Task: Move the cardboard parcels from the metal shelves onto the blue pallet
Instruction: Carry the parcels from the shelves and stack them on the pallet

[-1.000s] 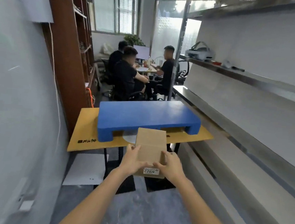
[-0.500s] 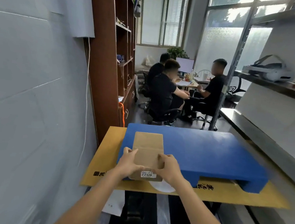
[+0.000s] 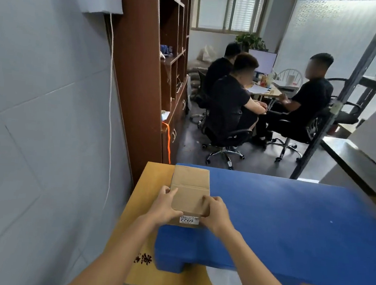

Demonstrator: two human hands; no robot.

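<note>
An office doubling as a stockroom: far off, three people (image 3: 229,100) on swivel chairs (image 3: 224,143) round a monitor (image 3: 263,60), brown bookcase (image 3: 152,75) left, metal shelves (image 3: 369,83) right.

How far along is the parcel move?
Done: nothing that shows; the visible top of the pallet carries no other parcel. In hand: the left hand and right hand grip one parcel at the pallet's left end; I cannot tell whether it has touched down. Left: release it, then fetch any more; the part of the shelves in view shows none.
</note>
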